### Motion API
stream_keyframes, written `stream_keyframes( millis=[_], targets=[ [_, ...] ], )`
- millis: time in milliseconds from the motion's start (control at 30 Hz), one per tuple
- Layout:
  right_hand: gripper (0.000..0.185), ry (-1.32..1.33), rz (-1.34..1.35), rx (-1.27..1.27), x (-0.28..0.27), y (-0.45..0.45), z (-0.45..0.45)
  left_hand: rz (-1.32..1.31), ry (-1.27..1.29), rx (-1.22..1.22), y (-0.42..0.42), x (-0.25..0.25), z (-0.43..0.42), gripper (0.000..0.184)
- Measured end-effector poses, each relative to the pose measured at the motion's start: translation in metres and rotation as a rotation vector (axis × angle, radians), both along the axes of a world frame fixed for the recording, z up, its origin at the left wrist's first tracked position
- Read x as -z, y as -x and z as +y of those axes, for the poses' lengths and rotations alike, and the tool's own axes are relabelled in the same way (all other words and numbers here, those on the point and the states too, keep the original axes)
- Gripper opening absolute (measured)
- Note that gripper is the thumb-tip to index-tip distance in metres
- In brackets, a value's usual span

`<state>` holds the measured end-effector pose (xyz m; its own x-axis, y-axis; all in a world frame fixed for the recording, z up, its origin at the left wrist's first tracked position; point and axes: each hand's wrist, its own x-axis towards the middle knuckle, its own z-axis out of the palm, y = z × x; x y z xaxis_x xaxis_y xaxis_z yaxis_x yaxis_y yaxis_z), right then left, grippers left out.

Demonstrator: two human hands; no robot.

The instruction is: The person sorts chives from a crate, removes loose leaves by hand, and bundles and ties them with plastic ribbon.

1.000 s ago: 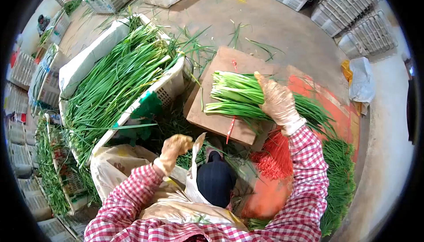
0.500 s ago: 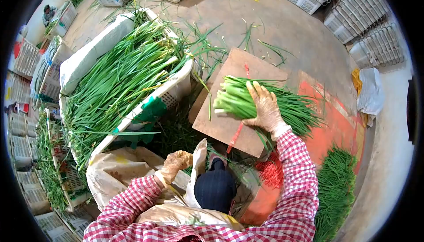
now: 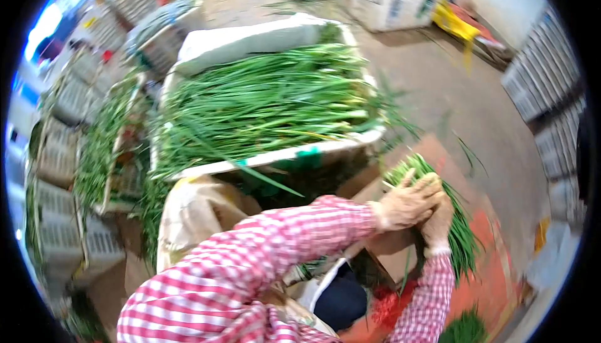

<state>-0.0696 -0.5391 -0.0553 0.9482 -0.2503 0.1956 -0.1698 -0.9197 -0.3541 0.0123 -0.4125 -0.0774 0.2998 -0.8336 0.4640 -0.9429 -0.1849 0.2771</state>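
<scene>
You look to be in a produce-packing shed: left of your right hand point(image 3: 439, 223), a crate point(image 3: 369, 138) brims with long greens point(image 3: 269, 102); stacked crates point(image 3: 541, 71) stand off to its right, and loose leaves point(image 3: 466, 151) litter the bare floor point(image 3: 413, 71) ahead.

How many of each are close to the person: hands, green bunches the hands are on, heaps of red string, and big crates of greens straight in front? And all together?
Hands: 2 (left hand, right hand)
Green bunch: 1
Red string heap: 1
Big crate of greens: 1
Total: 5
</scene>
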Motion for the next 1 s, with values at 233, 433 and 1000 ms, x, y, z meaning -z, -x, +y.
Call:
stream_keyframes(
  millis=[233, 433, 1000],
  targets=[
    [0.126, 0.275, 0.214, 0.300, 0.024, 0.011, -0.010, 0.218, -0.269, 0.040, -0.034, 0.028, -0.036, 0.063],
    [0.119, 0.114, 0.106, 0.248, 0.028, 0.012, -0.012, 0.216, -0.412, 0.119, -0.039, -0.016, -0.028, 0.069],
    [0.119, 0.148, 0.282, 0.374, 0.020, 0.015, -0.001, 0.152, -0.490, -0.480, -0.248, -0.040, 0.211, 0.123]
  ],
)
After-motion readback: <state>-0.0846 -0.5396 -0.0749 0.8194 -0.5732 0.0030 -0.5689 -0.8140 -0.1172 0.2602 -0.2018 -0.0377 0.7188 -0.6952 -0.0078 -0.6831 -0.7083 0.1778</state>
